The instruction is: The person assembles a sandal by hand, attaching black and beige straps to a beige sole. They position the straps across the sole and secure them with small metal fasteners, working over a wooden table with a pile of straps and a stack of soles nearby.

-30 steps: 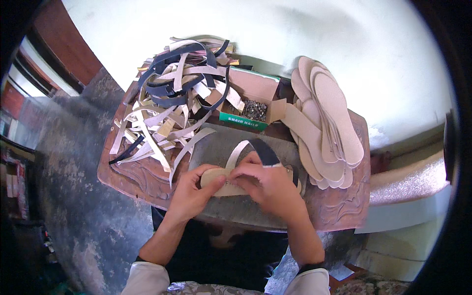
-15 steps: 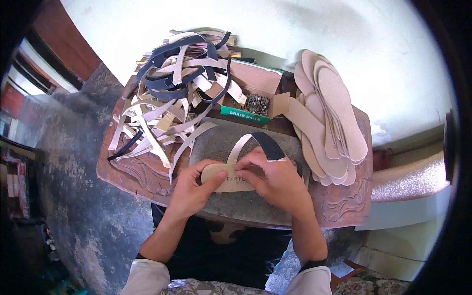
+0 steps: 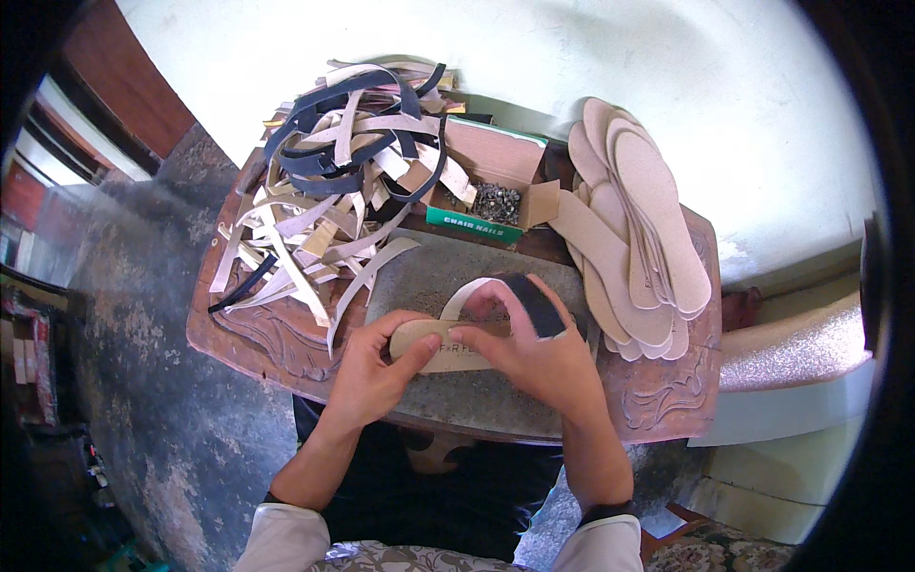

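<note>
carved wooden table (image 3: pixel 286 348); white wall (image 3: pixel 534 57); mottled grey floor (image 3: pixel 143 324)

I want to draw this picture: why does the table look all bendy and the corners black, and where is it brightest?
Head view: the fisheye lens bows the table edges and leaves a black ring at the rim; the pale wall behind is brightest, nearly washed out; the floor at left is dim; the hands, left hand and right hand, and the insole they hold look sharp.
</note>
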Demonstrator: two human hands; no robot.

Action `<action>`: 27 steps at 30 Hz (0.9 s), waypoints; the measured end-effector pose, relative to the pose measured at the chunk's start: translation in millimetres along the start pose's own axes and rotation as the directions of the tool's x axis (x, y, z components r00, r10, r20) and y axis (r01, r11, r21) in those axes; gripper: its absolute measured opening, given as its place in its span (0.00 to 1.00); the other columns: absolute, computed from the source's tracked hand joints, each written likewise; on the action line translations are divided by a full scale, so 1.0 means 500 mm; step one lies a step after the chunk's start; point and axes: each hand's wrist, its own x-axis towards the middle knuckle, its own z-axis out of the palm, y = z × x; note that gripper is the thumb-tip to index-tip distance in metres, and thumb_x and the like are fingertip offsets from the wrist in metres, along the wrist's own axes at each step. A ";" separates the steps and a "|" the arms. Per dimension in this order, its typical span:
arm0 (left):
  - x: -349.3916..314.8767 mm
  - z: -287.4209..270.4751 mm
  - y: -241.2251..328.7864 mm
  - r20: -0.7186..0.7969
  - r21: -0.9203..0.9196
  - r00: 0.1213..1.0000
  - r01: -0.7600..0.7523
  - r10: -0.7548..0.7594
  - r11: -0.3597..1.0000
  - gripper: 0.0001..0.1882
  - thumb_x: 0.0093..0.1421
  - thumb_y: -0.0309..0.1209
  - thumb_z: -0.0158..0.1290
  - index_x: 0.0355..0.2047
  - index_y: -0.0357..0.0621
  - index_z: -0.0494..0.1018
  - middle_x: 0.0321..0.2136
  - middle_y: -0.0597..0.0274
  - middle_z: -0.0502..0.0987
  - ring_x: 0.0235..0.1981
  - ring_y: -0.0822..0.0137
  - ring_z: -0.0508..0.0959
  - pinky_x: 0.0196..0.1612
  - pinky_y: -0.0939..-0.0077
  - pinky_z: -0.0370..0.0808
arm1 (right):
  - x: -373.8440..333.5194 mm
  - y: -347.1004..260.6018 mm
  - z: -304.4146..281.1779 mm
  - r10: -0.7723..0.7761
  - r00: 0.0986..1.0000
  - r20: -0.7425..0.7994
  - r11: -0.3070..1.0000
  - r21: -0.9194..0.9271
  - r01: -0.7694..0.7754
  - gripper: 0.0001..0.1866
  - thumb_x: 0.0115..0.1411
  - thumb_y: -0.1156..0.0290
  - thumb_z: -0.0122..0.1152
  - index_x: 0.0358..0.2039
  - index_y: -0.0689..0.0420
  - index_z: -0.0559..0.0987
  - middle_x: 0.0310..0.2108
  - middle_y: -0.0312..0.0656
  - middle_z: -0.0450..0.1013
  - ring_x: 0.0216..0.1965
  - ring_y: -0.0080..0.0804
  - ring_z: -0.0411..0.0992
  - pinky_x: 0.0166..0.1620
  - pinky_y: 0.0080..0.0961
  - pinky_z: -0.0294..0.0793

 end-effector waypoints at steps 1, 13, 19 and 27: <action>0.000 0.000 0.001 0.004 -0.003 1.000 0.003 -0.003 1.000 0.10 0.61 0.27 0.56 0.41 0.35 0.74 0.33 0.66 0.77 0.33 0.79 0.74 0.37 0.83 0.71 | -0.002 -0.003 0.001 0.070 0.997 -0.028 0.996 0.063 -0.068 0.14 0.51 0.66 0.68 0.36 0.57 0.76 0.33 0.44 0.74 0.37 0.43 0.74 0.46 0.35 0.70; 0.000 0.003 0.008 -0.008 0.061 1.000 0.006 -0.006 0.998 0.09 0.61 0.28 0.56 0.39 0.36 0.73 0.30 0.68 0.76 0.32 0.80 0.73 0.35 0.84 0.71 | 0.059 0.006 -0.024 -0.076 0.945 0.319 0.996 0.076 0.054 0.08 0.48 0.76 0.62 0.31 0.61 0.77 0.30 0.52 0.77 0.37 0.50 0.76 0.42 0.39 0.74; -0.003 0.007 0.010 -0.029 0.109 0.999 -0.038 0.041 0.993 0.08 0.62 0.27 0.56 0.39 0.36 0.73 0.29 0.68 0.75 0.31 0.80 0.72 0.33 0.84 0.70 | 0.066 0.008 -0.020 -0.105 0.941 0.322 0.992 0.098 0.077 0.07 0.48 0.76 0.62 0.29 0.61 0.75 0.29 0.52 0.76 0.35 0.52 0.75 0.40 0.41 0.73; -0.005 0.007 0.004 -0.040 0.152 0.997 -0.057 0.064 0.987 0.09 0.62 0.29 0.55 0.39 0.37 0.74 0.28 0.66 0.77 0.30 0.79 0.73 0.33 0.81 0.71 | 0.069 0.023 -0.004 -0.127 0.941 0.314 0.991 0.070 0.111 0.11 0.49 0.74 0.66 0.31 0.62 0.74 0.26 0.49 0.75 0.31 0.46 0.76 0.36 0.32 0.73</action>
